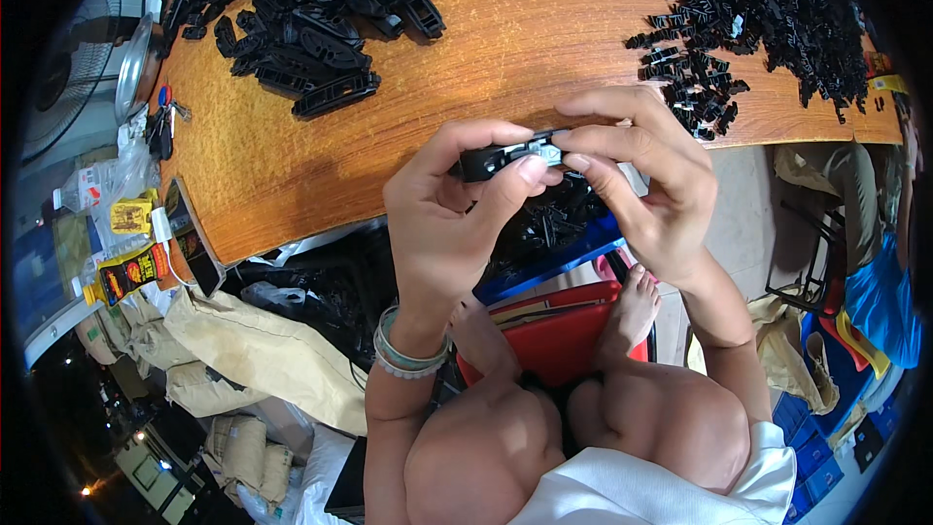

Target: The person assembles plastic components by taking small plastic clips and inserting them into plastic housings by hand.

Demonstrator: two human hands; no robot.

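Above the table's near edge, both my hands meet at a black plastic part (478, 165), an elongated housing with a small pale, silvery piece (547, 153) set in it. My left hand (442, 199) is closed around the housing's left end, its thumb over the near side and forefinger along the far side. With thumb and fingertips, my right hand (656, 180) pinches the right end by the silvery piece. My fingertips hide that end, so a smaller piece there cannot be made out.
A wooden table (505, 49) carries a heap of long black housings (321, 39) at the back left and a pile of small black clips (690, 78) at the right. Below its edge is a blue tray (544, 267) of black parts, above a red stool (549, 335). Scissors (163, 126) lie left.
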